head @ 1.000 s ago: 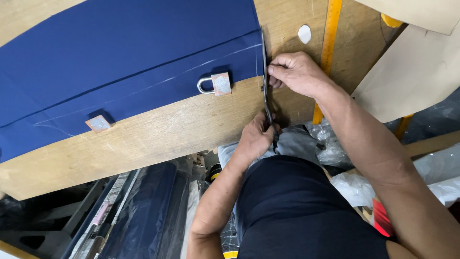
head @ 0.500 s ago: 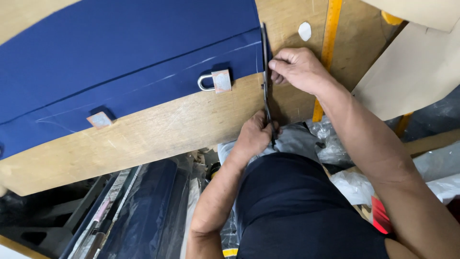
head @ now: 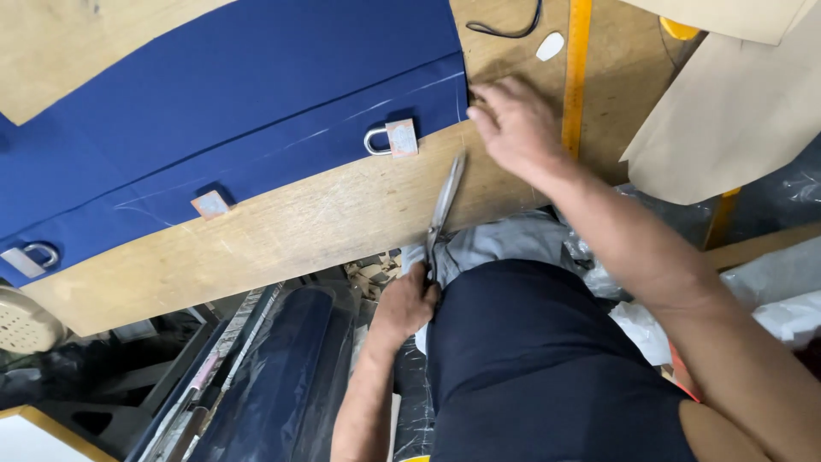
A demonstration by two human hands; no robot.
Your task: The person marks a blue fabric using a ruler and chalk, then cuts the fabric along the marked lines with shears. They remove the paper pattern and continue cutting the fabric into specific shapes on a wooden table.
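A large dark blue cloth (head: 256,85) with chalk lines lies spread on a wooden table (head: 299,222). My right hand (head: 513,128) rests palm down at the cloth's right edge, fingers apart, holding nothing. My left hand (head: 406,304) is below the table's near edge, shut on the handles of long metal scissors (head: 445,201). The blades lie over bare wood and point toward the cloth's lower right corner without touching it. A padlock (head: 389,137) weighs down the cloth's near edge close to the scissor tips.
A small block (head: 209,204) and a second padlock (head: 30,257) sit on the cloth's near edge. A yellow ruler (head: 575,77), white chalk (head: 550,45) and brown paper pattern (head: 727,103) lie at right. Fabric rolls (head: 274,368) stand under the table.
The scissors have come away from the cloth's right edge and my left hand has drawn back toward my body. My right hand stays by the cloth's corner, now flatter.
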